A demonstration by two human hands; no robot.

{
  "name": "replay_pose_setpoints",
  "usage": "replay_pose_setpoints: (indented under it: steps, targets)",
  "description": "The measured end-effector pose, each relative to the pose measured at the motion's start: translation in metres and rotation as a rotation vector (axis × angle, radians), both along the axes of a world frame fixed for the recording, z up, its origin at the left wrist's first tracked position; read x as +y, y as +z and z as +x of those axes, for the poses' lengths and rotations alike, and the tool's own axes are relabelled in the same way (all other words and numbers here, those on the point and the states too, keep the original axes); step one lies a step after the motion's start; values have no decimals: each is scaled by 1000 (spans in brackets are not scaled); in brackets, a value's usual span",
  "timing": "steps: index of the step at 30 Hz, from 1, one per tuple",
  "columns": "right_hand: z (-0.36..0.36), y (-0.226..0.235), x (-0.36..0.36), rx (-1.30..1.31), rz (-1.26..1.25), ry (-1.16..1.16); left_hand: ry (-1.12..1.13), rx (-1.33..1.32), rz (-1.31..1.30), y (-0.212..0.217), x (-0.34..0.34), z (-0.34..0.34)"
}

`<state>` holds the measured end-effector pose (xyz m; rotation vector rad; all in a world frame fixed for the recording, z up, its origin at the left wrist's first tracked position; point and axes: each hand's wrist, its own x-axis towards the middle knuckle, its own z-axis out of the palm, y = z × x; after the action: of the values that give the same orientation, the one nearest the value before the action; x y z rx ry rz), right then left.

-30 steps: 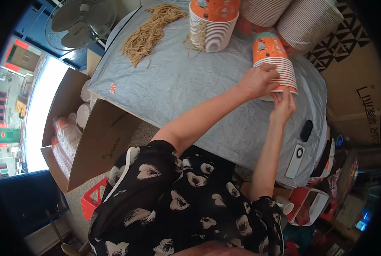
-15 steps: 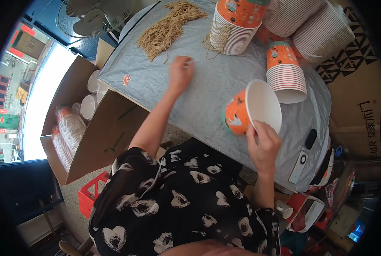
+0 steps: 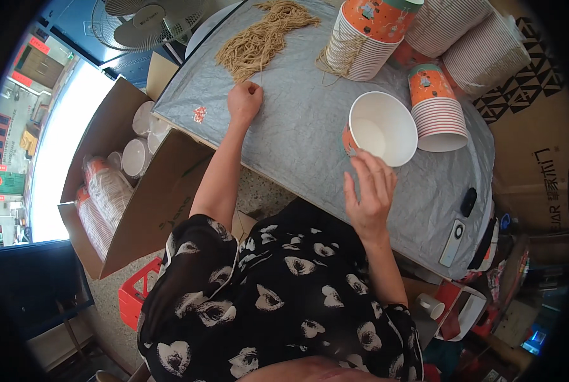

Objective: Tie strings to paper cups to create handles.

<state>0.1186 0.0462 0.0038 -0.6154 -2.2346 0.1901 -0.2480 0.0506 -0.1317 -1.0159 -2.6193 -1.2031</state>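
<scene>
My left hand (image 3: 244, 102) is closed at the near edge of a tan string bundle (image 3: 265, 38), with a thin strand running from the bundle into its pinched fingers. An orange paper bucket (image 3: 382, 130) with a white inside stands on the grey-covered table, its mouth facing up toward me. At its near rim is my right hand (image 3: 370, 197), fingers spread, the tips at or just touching the bucket's wall. Behind the bucket leans a shorter stack of the same buckets (image 3: 438, 114). A taller stack (image 3: 364, 44) has strings draped over its side.
Plastic-wrapped bucket stacks (image 3: 485, 57) lie at the far right. A black object (image 3: 468, 202) and a white, flat device (image 3: 452, 243) rest near the table's right edge. An open carton (image 3: 163, 184) with wrapped cups stands left, below a fan (image 3: 147, 22). A red crate (image 3: 135, 290) sits on the floor.
My right hand has let go of the bucket's rim; the bucket has turned from tilted to mouth-up. My left hand has moved to the string bundle and closed on a strand.
</scene>
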Motion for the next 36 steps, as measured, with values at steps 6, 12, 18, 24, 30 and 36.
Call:
replay_pose_setpoints:
  steps: [6, 12, 18, 24, 30, 36]
  targets:
    - [-5, -33, -21, 77, -199, 166, -32, -481, 119, 10, -37, 30]
    - [-19, -70, -27, -20, -718, 201, -127, -1070, 484, 9, -66, 58]
    - [-49, -59, -19, 96, -457, 323, -501, -1063, 89, 27, -105, 130]
    - [-32, -63, -12, -227, -612, 372, -701, -1122, -19, 55, -123, 181]
    - [1, -59, -21, -96, -750, 310, -785, -927, -81, 62, -117, 196]
    - [37, -60, -29, -2, -829, 156, -897, -901, -122, 65, -113, 208]
